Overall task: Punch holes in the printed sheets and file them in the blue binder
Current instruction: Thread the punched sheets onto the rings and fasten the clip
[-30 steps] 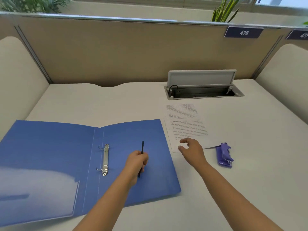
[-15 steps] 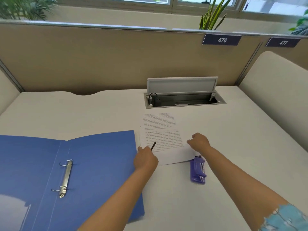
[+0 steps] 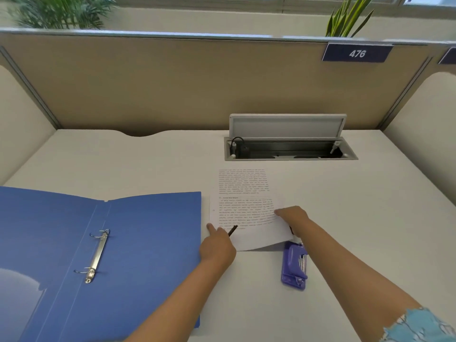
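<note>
**Both hands on the printed sheets**

The printed sheets [image 3: 243, 206] lie on the white desk [image 3: 148, 166], just right of the open blue binder [image 3: 148, 243], whose metal rings [image 3: 97, 255] stand open. The left hand [image 3: 217, 245] grips a dark pen [image 3: 232, 230] while its forefinger points onto the sheets' near left corner. The right hand [image 3: 293, 218] pinches the sheets' right edge, lifting it slightly (the near corner curls up). A purple hole punch [image 3: 294, 266] sits just below that raised corner.
</note>
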Motion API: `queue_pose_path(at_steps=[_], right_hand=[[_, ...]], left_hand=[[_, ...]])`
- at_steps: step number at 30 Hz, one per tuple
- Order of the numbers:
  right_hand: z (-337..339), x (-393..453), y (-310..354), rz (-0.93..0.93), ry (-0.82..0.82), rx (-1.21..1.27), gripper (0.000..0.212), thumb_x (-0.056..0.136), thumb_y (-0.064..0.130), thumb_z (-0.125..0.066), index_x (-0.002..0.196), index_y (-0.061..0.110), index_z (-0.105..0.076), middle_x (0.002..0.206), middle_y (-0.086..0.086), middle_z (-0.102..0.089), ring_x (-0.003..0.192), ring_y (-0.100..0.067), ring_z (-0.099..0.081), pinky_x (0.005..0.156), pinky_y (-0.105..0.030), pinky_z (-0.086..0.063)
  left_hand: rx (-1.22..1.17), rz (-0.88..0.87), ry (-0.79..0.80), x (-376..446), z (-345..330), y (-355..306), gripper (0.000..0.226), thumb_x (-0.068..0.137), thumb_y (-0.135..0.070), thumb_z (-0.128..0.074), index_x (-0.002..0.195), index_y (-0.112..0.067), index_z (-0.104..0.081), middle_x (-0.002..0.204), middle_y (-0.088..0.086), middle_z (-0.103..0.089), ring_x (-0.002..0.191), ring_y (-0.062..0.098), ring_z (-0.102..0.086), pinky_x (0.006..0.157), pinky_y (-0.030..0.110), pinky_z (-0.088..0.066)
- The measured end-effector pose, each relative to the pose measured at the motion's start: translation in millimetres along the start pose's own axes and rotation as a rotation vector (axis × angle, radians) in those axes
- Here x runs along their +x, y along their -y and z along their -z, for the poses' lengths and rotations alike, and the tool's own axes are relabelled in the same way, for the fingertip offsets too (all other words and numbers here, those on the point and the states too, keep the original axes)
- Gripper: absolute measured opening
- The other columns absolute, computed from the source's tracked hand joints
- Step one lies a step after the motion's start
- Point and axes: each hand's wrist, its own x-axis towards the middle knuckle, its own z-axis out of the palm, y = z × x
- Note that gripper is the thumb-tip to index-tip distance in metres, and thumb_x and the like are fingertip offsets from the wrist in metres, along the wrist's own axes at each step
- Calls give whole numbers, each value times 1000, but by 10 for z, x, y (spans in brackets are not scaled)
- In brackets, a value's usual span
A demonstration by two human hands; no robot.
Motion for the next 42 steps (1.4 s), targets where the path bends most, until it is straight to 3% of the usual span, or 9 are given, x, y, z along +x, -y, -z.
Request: queue_pose_path(at_steps=[5, 8, 10, 14, 18, 24, 29, 35, 42], right_hand=[[0, -129, 78, 4, 153, 193, 33, 84, 13, -66, 112, 0, -55, 101, -15, -61, 82, -27, -58, 62, -31, -49], [-18, -174, 129, 117, 57, 51, 39, 81, 12, -68, 113, -6, -57, 113, -20, -62, 94, -32, -60, 82, -39, -53], [10, -240, 175, 219, 38, 9, 34, 81, 13, -66, 110, -6, -61, 113, -21, -64, 99, -36, -62, 92, -44, -51], [121, -469, 277, 426, -48, -76, 28, 86, 18, -60, 98, -7, -65, 104, -21, -67, 92, -38, -64, 86, -47, -51], [238, -788, 345, 524, -82, -90, 26, 89, 24, -58, 101, 2, -65, 95, -11, -65, 88, -33, -64, 81, -44, -53], [234, -1359, 335, 584, 30, -12, 12, 87, 26, -61, 76, 22, -62, 89, -8, -70, 82, -30, -68, 81, -49, -56], [-178, -1789, 217, 588, 123, -3, 12, 87, 21, -62, 77, 21, -66, 81, -3, -72, 73, -27, -68, 72, -41, -56], [-1001, -2165, 29, 525, 117, -16, 19, 86, 20, -64, 68, 23, -67, 62, 13, -69, 64, -16, -65, 57, -28, -48], [-1719, -2434, 12, 427, 77, 19, 13, 87, 22, -64, 76, 19, -69, 78, 2, -72, 72, -22, -68, 62, -32, -51]], left_hand=[[-5, 0, 6, -14, 19, 2, 44, 92, -8, -36, 136, -8, -35, 159, 11, 1, 115, 30, -54, 76, 30, -40], [-60, -9, 3, 6, 31, 36, 41, 92, -9, -37, 132, -9, -41, 158, 12, -8, 111, 30, -56, 76, 30, -42], [-168, -14, -39, 14, 49, 80, 36, 91, -11, -39, 126, -9, -48, 148, 11, -34, 105, 27, -58, 76, 31, -44], [-475, 5, -241, -92, 185, 208, 30, 91, -13, -44, 119, -12, -56, 101, 4, -60, 81, 18, -54, 68, 25, -42], [-817, 82, -371, -237, 400, 420, 30, 90, -10, -49, 119, -9, -59, 112, 4, -62, 91, 15, -54, 76, 23, -41], [-1218, 200, -381, -443, 665, 1084, 10, 88, -7, -55, 93, -12, -62, 68, 0, -53, 49, 12, -36, 42, 19, -30], [-1405, 263, -288, -494, 744, 1750, 7, 91, -10, -51, 91, -8, -59, 89, 9, -69, 28, 4, -21, 31, 15, -21], [-1386, 360, -289, -435, 792, 2501, 9, 88, -8, -55, 81, -8, -61, 92, 14, -69, 36, 8, -28, 36, 16, -24], [-1250, 321, -333, -67, 968, 3011, 17, 87, -7, -53, 71, -11, -58, 72, 0, -63, 65, 15, -46, 53, 23, -33]])
